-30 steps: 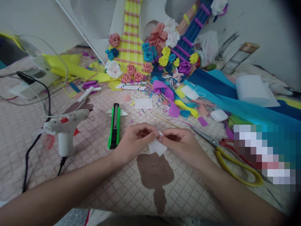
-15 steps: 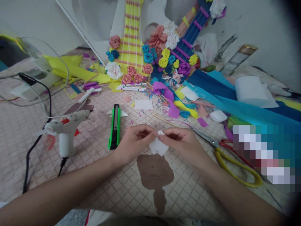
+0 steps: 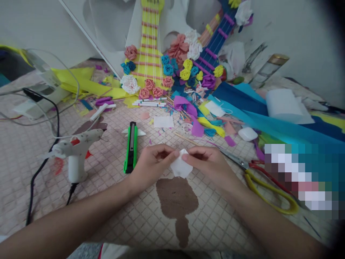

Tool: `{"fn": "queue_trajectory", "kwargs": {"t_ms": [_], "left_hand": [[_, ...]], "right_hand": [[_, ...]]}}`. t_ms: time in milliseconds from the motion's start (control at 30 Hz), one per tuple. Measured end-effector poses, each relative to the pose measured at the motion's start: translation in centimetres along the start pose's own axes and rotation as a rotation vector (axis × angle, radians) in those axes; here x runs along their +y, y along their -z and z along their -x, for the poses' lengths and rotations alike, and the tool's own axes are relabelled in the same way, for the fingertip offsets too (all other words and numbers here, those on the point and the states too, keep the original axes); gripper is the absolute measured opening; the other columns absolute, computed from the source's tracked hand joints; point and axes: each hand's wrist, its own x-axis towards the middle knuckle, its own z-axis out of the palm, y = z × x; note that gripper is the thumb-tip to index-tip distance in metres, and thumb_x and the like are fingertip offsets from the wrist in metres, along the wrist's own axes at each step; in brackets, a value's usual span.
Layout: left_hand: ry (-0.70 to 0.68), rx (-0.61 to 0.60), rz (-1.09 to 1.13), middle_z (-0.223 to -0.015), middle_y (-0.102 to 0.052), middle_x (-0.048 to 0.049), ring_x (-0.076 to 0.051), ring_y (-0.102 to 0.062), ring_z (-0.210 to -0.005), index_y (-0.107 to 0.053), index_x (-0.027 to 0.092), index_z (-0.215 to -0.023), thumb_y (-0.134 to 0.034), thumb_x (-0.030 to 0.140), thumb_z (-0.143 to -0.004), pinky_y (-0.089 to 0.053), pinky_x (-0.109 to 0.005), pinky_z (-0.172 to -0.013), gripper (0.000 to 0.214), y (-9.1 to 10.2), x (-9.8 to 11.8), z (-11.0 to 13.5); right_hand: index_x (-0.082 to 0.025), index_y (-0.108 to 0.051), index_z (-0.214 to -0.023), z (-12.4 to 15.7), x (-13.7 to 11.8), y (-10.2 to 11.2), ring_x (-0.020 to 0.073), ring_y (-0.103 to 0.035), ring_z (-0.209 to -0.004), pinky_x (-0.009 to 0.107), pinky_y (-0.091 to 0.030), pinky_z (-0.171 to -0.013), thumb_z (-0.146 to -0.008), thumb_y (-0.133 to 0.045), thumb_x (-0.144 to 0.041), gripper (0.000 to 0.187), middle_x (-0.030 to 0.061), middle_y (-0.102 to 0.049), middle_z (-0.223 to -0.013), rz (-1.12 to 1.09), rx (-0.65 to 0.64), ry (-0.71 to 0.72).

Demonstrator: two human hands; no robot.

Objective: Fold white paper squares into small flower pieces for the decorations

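Observation:
A small folded piece of white paper is pinched between both hands above the tabletop, its pointed top edge between the thumbs. My left hand grips its left side, thumb in front and fingers curled behind. Opposite, my right hand holds the right side in the same way. A green and black box cutter lies just left of my left hand, over a white scrap. Scissors with yellow and red handles lie to the right, partly behind my right forearm.
At the left stands a white glue gun with a black cord. Paper-flowered yellow and blue guitar-like crafts lean at the back. Crepe paper scraps, a white paper sheet and a white roll lie behind my hands.
The white paper looks flatter toward me, and my thumbs sit slightly farther apart on it. The view has shifted a little; the other things stay in place.

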Motion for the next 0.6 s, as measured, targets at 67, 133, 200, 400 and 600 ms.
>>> {"fn": "queue_trajectory", "kwargs": {"t_ms": [67, 133, 200, 400, 600], "left_hand": [[-0.010, 0.000, -0.029, -0.068, -0.062, -0.0030, -0.012, -0.054, -0.063, -0.064, 0.013, -0.074, -0.057, 0.035, -0.077, -0.043, -0.021, -0.056, 0.023, 0.0, -0.1, 0.0], [-0.015, 0.007, -0.039, -0.068, -0.061, -0.0029, -0.011, -0.054, -0.063, -0.064, 0.013, -0.074, -0.057, 0.036, -0.077, -0.042, -0.020, -0.056, 0.024, 0.0, -0.1, 0.0], [-0.019, 0.004, -0.058, -0.066, -0.060, -0.0020, -0.011, -0.052, -0.060, -0.063, 0.013, -0.073, -0.056, 0.037, -0.077, -0.041, -0.020, -0.053, 0.025, 0.0, -0.1, -0.1], [-0.089, 0.010, -0.225, -0.061, -0.055, -0.0008, -0.011, -0.048, -0.058, -0.060, 0.013, -0.070, -0.044, 0.039, -0.083, -0.038, -0.022, -0.052, 0.034, 0.4, 0.2, -0.4], [-0.326, 0.299, -0.036, -0.076, -0.058, -0.0023, -0.014, -0.053, -0.074, -0.057, 0.017, -0.080, -0.046, 0.027, -0.084, -0.043, -0.026, -0.070, 0.016, 0.3, 2.8, 0.1]], "right_hand": [[-0.016, -0.065, -0.068, -0.1, 0.0, 0.0, 0.0086, -0.050, -0.057, 0.021, -0.037, -0.052, -0.067, -0.065, -0.031, 0.015, -0.0015, -0.059, -0.062, -0.003, -0.005, -0.003], [-0.016, -0.065, -0.067, -0.1, 0.0, 0.1, 0.0087, -0.050, -0.058, 0.021, -0.037, -0.053, -0.067, -0.065, -0.031, 0.015, -0.0015, -0.059, -0.063, -0.012, -0.005, -0.003], [-0.016, -0.065, -0.067, -0.2, 0.0, 0.1, 0.0088, -0.050, -0.059, 0.021, -0.038, -0.054, -0.067, -0.065, -0.031, 0.015, -0.0016, -0.059, -0.063, -0.031, -0.005, -0.004], [-0.015, -0.066, -0.067, -0.5, 0.3, 0.2, 0.0096, -0.051, -0.058, 0.023, -0.037, -0.056, -0.064, -0.067, -0.032, 0.017, -0.0011, -0.060, -0.063, -0.123, -0.028, -0.005], [-0.015, -0.068, -0.069, -1.3, 0.6, 0.6, 0.0118, -0.053, -0.061, 0.026, -0.038, -0.060, -0.058, -0.070, -0.030, 0.019, 0.0013, -0.063, -0.066, -0.349, 0.066, -0.009]]}}
